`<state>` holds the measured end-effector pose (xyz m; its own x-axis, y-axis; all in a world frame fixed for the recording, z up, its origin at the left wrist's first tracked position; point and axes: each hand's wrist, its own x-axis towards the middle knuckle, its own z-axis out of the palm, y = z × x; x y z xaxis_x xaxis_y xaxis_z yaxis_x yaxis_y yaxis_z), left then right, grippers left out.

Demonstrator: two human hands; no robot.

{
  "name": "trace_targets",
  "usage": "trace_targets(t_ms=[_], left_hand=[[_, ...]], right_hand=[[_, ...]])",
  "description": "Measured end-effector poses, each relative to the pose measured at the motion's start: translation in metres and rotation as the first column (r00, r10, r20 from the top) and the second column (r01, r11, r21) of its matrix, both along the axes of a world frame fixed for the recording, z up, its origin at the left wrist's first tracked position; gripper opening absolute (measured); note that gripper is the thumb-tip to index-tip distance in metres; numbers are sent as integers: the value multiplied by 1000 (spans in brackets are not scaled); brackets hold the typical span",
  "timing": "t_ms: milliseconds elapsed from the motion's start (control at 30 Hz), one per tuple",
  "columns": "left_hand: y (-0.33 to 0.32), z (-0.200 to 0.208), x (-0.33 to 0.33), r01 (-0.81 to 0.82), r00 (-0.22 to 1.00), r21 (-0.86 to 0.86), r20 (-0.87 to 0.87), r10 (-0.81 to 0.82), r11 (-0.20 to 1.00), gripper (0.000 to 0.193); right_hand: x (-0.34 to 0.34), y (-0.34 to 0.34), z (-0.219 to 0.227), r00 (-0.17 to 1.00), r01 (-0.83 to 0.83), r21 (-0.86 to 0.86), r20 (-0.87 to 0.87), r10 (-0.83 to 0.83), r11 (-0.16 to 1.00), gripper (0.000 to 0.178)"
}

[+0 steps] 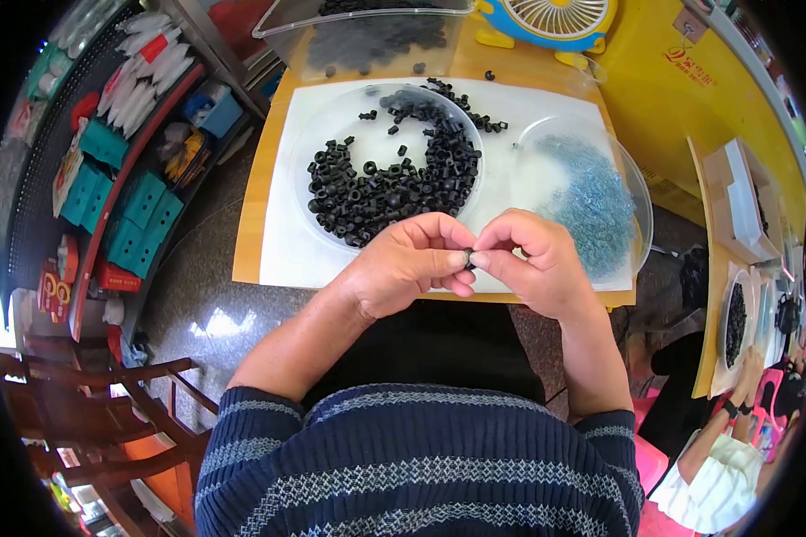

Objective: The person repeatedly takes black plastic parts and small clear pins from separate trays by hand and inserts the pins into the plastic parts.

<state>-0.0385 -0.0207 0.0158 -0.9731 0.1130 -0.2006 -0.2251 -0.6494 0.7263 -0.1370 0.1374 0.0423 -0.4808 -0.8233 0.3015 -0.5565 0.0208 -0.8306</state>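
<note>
My left hand [418, 264] and my right hand [530, 258] meet over the front edge of the table, fingertips pinched together. Between them is a small black part [469, 259], mostly covered by my thumbs and fingers. It resembles the short black ring-shaped pieces [394, 192] heaped in the round clear tray [303, 134] just beyond my left hand. To the right, another round clear tray [643, 192] holds a pile of tiny bluish, glinting pieces [591, 215]. More black pieces [475, 112] lie loose on the white sheet [282, 192] beyond the first tray.
A clear bin [385, 54] with black pieces and a blue-and-yellow fan [546, 22] stand at the far edge. Left is a stocked shelf [143, 134]. A yellow box [681, 98] rises at right. A co-worker's hand [750, 376] is by another table, far right.
</note>
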Motion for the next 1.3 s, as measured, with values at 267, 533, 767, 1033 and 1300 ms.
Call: trace_targets(t_ms=[267, 533, 767, 1033, 1300], left_hand=[[-16, 4, 22, 24, 999, 33, 43, -25, 999, 25], [-57, -7, 48, -225, 972, -114, -96, 215, 968, 8], [-70, -9, 47, -341, 940, -317, -142, 311, 885, 14], [-75, -11, 45, -315, 949, -333, -132, 286, 889, 15], [-58, -7, 40, -321, 946, -334, -155, 284, 886, 19]], right_hand=[[-17, -13, -6, 791, 5, -89, 610, 51, 996, 12], [-47, -100, -14, 994, 85, 194, -83, -70, 977, 12], [-47, -156, -30, 798, 327, 551, -596, 88, 768, 15], [-48, -155, -38, 800, 281, 512, -592, 96, 811, 13], [-14, -88, -6, 946, -26, 176, 323, -32, 984, 16]])
